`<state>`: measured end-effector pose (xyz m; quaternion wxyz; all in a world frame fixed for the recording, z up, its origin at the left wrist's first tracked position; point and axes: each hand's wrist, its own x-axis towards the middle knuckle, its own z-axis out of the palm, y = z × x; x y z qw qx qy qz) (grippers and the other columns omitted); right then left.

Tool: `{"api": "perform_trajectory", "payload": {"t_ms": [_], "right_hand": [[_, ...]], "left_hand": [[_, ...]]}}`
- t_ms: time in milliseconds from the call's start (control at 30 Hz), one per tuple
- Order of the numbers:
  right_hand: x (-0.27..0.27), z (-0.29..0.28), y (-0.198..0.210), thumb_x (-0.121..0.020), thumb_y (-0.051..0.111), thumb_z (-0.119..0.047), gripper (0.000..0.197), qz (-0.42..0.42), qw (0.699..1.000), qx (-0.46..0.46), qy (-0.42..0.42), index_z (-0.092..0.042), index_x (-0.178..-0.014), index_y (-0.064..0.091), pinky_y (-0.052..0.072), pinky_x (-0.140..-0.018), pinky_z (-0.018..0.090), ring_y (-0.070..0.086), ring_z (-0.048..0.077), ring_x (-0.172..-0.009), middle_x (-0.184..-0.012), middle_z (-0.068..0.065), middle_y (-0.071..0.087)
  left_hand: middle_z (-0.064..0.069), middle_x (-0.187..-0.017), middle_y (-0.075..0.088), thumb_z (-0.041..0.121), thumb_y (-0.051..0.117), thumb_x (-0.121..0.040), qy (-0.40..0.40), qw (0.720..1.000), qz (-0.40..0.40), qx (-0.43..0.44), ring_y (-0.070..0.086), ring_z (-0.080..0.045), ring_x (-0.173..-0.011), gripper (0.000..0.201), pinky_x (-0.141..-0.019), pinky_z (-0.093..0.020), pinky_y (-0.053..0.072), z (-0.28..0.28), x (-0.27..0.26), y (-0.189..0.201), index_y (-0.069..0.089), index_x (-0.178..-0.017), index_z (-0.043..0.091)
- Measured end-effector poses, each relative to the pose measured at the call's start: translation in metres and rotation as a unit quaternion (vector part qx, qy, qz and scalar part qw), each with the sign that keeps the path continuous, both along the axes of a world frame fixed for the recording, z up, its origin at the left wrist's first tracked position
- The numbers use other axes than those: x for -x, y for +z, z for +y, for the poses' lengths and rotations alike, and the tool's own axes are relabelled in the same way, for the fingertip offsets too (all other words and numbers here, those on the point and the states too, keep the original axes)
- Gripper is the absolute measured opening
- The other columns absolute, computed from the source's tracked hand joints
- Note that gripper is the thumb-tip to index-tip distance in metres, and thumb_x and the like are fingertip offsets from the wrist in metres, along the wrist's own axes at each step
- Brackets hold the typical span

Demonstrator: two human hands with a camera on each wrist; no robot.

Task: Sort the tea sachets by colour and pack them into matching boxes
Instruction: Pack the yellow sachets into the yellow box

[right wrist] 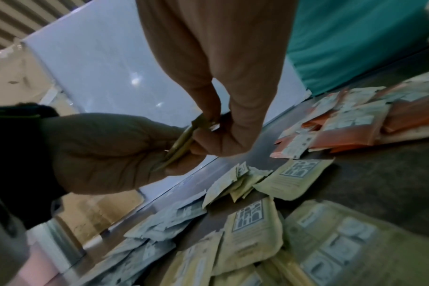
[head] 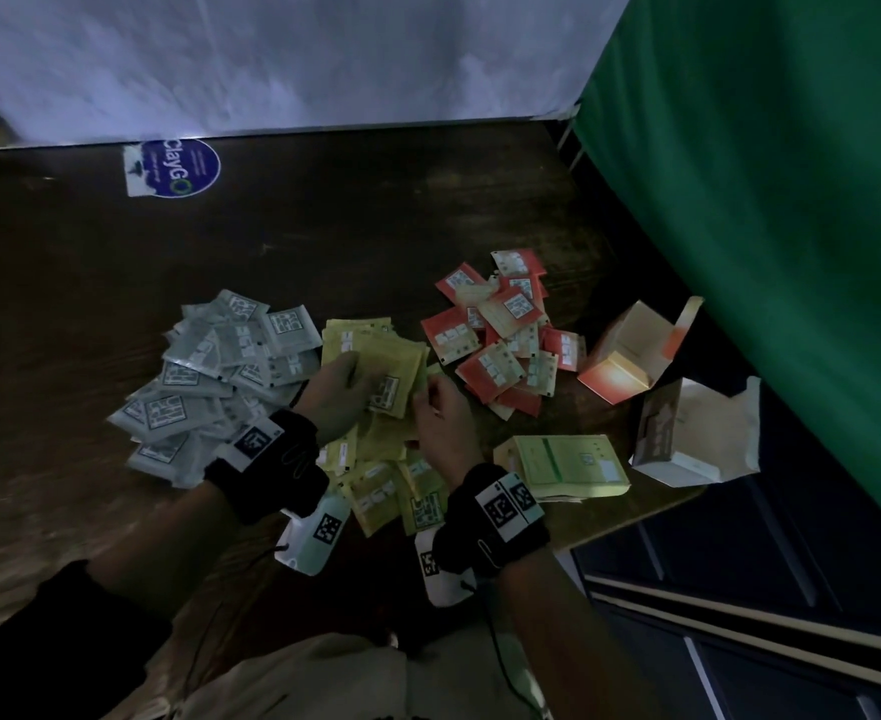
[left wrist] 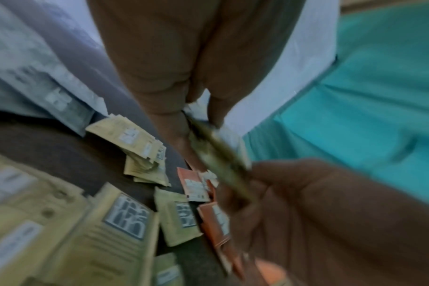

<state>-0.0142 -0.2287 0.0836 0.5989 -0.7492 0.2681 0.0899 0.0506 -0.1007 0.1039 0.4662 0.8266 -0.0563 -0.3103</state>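
The left hand [head: 335, 394] and the right hand [head: 441, 426] meet over the yellow sachets [head: 376, 356] in the head view, both holding a small stack of yellow sachets [head: 394, 389] between them above the dark wooden table [head: 324, 226]. To the left of the hands lies a heap of grey sachets [head: 215, 376]; to the right lies a heap of red sachets [head: 501, 335]. Beyond the red heap an orange box [head: 630, 356] lies open, a white-and-brown box [head: 688, 433] stands open near the table's right edge, and a yellow-green box [head: 565, 465] lies flat just beside the right wrist. A round blue sticker [head: 178, 168] sits at the far side of the table. In the left wrist view, blurred, the left fingers [left wrist: 174, 123] pinch the upper end of the held stack [left wrist: 216, 154] while the other hand [left wrist: 318, 203] grips its lower end; yellow and red sachets lie below. In the right wrist view the right thumb and fingers [right wrist: 228, 120] pinch one end of the stack [right wrist: 181, 143], seen edge-on, and the left hand [right wrist: 105, 151] curls round the other end.
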Motion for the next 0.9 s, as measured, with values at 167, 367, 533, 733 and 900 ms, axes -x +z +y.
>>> {"api": "perform_trajectory", "payload": {"t_ms": [167, 367, 533, 733, 900], "right_hand": [[0.009, -0.005, 0.005, -0.102, 0.044, -0.017, 0.022, -0.013, 0.995, -0.097, -0.03, -0.024, -0.107, 0.064, 0.054, -0.062, 0.035, 0.065, 0.03, -0.084, -0.105, 0.008, 0.067], [0.01, -0.003, 0.006, -0.097, 0.054, -0.012, 0.018, -0.036, 0.994, -0.09, -0.049, -0.008, -0.108, 0.068, 0.056, -0.078, 0.048, 0.064, 0.04, -0.083, -0.103, 0.022, 0.068], [0.02, -0.011, 0.004, -0.088, 0.065, -0.002, 0.013, -0.022, 0.986, -0.148, -0.072, -0.003, -0.1, 0.067, 0.056, -0.068, 0.028, 0.068, 0.015, -0.074, -0.087, 0.01, 0.07], [0.022, -0.025, 0.005, -0.085, 0.069, -0.008, 0.012, -0.062, 0.982, -0.033, -0.176, -0.008, -0.097, 0.071, 0.058, -0.076, 0.036, 0.069, 0.023, -0.085, -0.093, 0.009, 0.072], [0.012, -0.017, 0.019, -0.081, 0.074, -0.008, 0.008, -0.081, 0.973, -0.088, -0.195, -0.013, -0.083, 0.068, 0.058, -0.075, 0.036, 0.067, 0.02, -0.076, -0.081, 0.006, 0.071]], "left_hand": [[-0.016, -0.113, 0.062, 0.041, 0.075, -0.075, 0.027, 0.992, 0.08, 0.091, 0.062, -0.032, -0.102, 0.054, -0.09, -0.053, 0.051, 0.004, -0.003, 0.007, 0.057, -0.114, 0.009], [-0.001, -0.103, 0.065, 0.013, 0.054, -0.094, 0.024, 0.973, 0.157, 0.165, 0.065, -0.015, -0.092, 0.011, -0.084, -0.036, 0.053, -0.006, 0.0, 0.014, 0.058, -0.099, 0.022], [-0.008, -0.108, 0.066, 0.014, 0.044, -0.098, 0.115, 0.94, 0.179, 0.268, 0.064, -0.026, -0.094, 0.018, -0.081, -0.04, 0.054, -0.007, 0.0, 0.014, 0.059, -0.108, 0.016], [-0.006, -0.089, 0.054, 0.011, 0.041, -0.099, 0.261, 0.893, 0.109, 0.349, 0.055, -0.018, -0.077, 0.041, -0.072, -0.037, 0.051, 0.003, -0.019, 0.01, 0.041, -0.121, 0.045], [-0.004, -0.099, 0.057, 0.038, 0.059, -0.084, 0.153, 0.942, 0.126, 0.272, 0.06, -0.02, -0.079, 0.039, -0.061, -0.033, 0.055, 0.005, -0.006, 0.013, 0.046, -0.119, 0.029]]}}
